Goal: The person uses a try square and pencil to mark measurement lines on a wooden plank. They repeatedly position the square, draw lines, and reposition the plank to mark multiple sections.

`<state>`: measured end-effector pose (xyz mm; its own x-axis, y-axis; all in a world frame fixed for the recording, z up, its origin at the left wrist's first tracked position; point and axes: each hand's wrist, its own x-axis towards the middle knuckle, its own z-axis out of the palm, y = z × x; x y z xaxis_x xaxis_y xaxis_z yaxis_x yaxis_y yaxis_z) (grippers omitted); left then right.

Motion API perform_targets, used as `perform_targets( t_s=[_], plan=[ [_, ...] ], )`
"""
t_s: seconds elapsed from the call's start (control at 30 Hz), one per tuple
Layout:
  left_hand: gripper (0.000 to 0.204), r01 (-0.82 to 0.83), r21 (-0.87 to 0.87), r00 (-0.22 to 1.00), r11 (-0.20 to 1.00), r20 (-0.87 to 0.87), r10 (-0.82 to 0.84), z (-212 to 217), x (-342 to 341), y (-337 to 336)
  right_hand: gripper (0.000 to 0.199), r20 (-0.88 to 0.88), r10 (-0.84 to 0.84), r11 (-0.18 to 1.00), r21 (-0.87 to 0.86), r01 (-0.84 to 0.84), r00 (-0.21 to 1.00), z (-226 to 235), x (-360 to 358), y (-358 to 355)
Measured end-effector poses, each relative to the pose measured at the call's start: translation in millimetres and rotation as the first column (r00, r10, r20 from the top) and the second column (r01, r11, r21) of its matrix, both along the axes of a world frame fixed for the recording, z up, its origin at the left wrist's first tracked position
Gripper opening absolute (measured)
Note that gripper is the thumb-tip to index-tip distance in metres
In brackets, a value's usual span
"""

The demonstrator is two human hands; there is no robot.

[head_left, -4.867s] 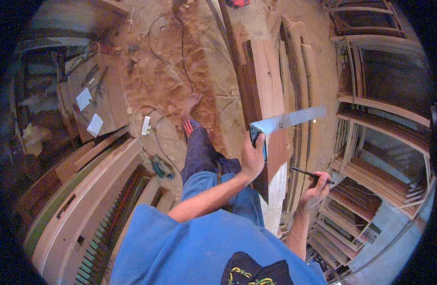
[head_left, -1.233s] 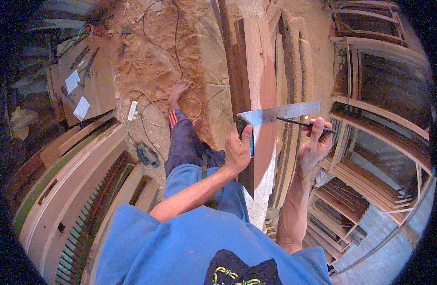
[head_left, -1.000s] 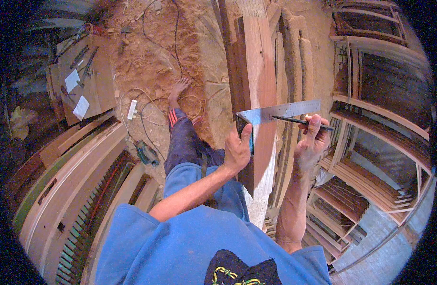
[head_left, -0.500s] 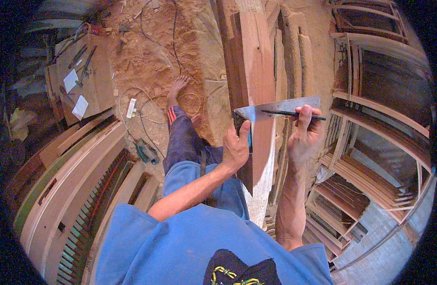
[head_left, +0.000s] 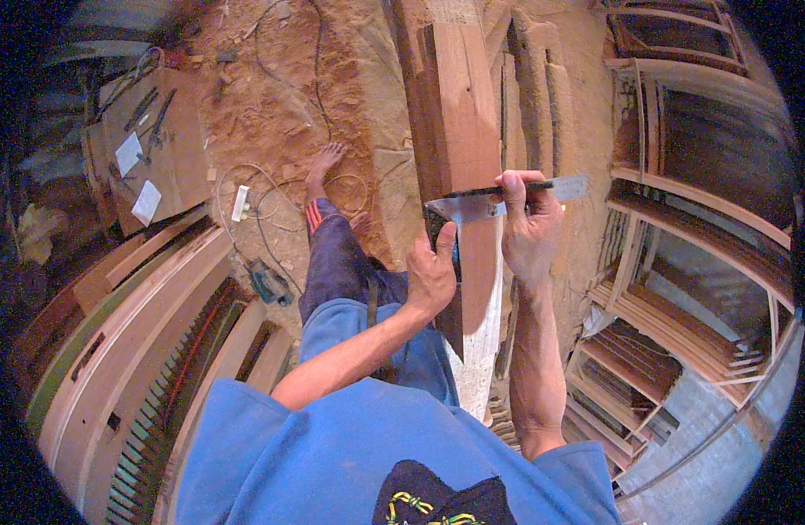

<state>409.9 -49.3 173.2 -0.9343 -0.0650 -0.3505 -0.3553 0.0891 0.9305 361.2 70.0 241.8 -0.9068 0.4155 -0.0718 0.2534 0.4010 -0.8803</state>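
A thick reddish wooden plank [head_left: 459, 114] runs away from me on its edge. A metal try square [head_left: 472, 208] lies across its top, its dark stock pressed against the plank's left side. My left hand [head_left: 430, 273] grips the stock of the square. My right hand [head_left: 529, 229] holds a dark pencil [head_left: 499, 189] laid along the upper edge of the steel blade, which sticks out to the right of the plank. My bare foot [head_left: 322, 164] stands on sawdust left of the plank.
Sawdust and a looping cable [head_left: 271, 188] with a white power strip [head_left: 240, 203] cover the floor. A green power tool [head_left: 267, 282] lies by my leg. Wooden frames [head_left: 148, 324] lean at left; stacked window frames [head_left: 682, 262] at right. A board with tools and papers [head_left: 148, 149] sits upper left.
The square has been brought from mid-air onto the plank and settled across it. My right hand moved left along the blade with the pencil, from its outer end to the plank.
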Motion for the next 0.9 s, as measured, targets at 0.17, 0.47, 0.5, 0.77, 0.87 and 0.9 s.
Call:
perform_targets(
  t_s=[0.17, 0.47, 0.5, 0.77, 0.87, 0.9],
  plan=[
    [0.055, -0.013, 0.026, 1.0, 1.0, 0.006, 0.013, 3, 1, 1, 0.026, -0.008, -0.117, 0.981, 0.153, 0.117, 0.993, 18, -8, 16],
    [0.051, 0.02, 0.076, 0.997, 0.997, 0.079, -0.026, 4, -2, 0, 0.024, 0.006, 0.024, 0.992, 0.12, -0.024, 1.0, 8, -12, 6],
    [0.051, 0.007, 0.042, 0.999, 0.999, 0.034, -0.008, 4, -2, 0, 0.024, 0.009, -0.061, 0.992, 0.111, 0.059, 0.998, 8, -11, 13],
    [0.047, -0.017, 0.031, 1.0, 0.999, -0.021, 0.017, 4, 1, 2, 0.033, -0.178, -0.157, 0.961, 0.2, 0.192, 0.972, 25, 18, 56],
    [0.048, 0.049, 0.092, 0.998, 0.995, 0.026, -0.052, -2, 2, -5, 0.028, -0.156, -0.313, 0.944, 0.053, 0.324, 0.937, 15, 54, 41],
    [0.049, 0.002, 0.102, 0.999, 0.995, 0.035, -0.006, -3, 1, -8, 0.028, -0.021, -0.354, 0.934, -0.053, 0.352, 0.935, 11, 68, 31]
  ],
)
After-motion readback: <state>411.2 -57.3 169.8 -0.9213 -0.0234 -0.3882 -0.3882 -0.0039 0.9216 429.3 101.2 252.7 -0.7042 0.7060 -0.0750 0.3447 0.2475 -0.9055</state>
